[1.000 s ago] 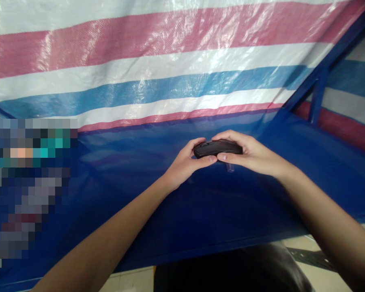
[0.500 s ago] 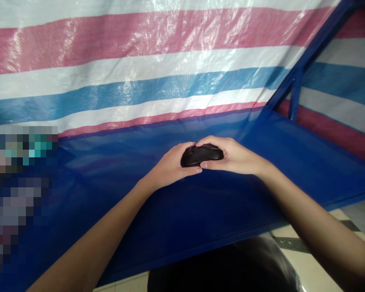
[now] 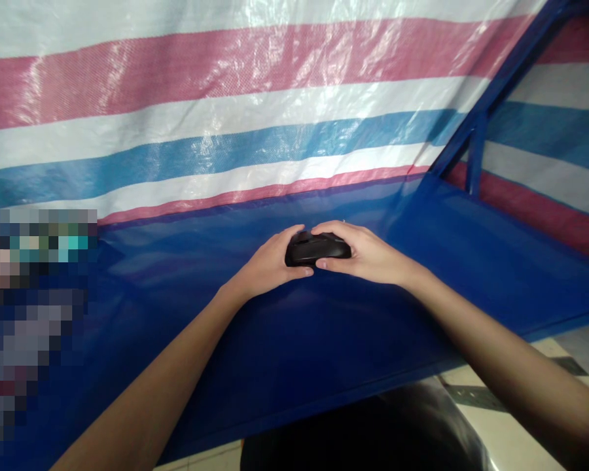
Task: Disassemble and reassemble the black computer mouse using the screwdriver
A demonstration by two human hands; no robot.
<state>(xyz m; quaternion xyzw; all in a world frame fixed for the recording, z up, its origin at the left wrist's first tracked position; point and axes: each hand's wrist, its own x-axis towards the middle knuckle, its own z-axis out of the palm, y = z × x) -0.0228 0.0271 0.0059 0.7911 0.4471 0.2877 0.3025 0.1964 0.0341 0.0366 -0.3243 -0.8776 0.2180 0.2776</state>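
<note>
A black computer mouse [image 3: 319,250] lies sideways between my two hands, over the blue surface [image 3: 294,340]. My left hand [image 3: 273,263] curves around its left end, thumb along the near side and fingers on the far side. Around the right end, my right hand [image 3: 370,254] grips it the same way, with the thumb in front and the fingers over the far edge. Both hands hide the ends of the mouse. I cannot tell whether its underside touches the surface.
Behind the blue surface hangs a striped red, white and blue plastic sheet [image 3: 226,118]. A blue metal frame post [image 3: 491,98] slants up on the right. Blurred-out blocks cover things at the left edge. Tiled floor [image 3: 500,425] shows at lower right.
Both hands and the mouse have shifted slightly left in the view. The grip looks much the same, with the left fingertips slightly farther from the right ones.
</note>
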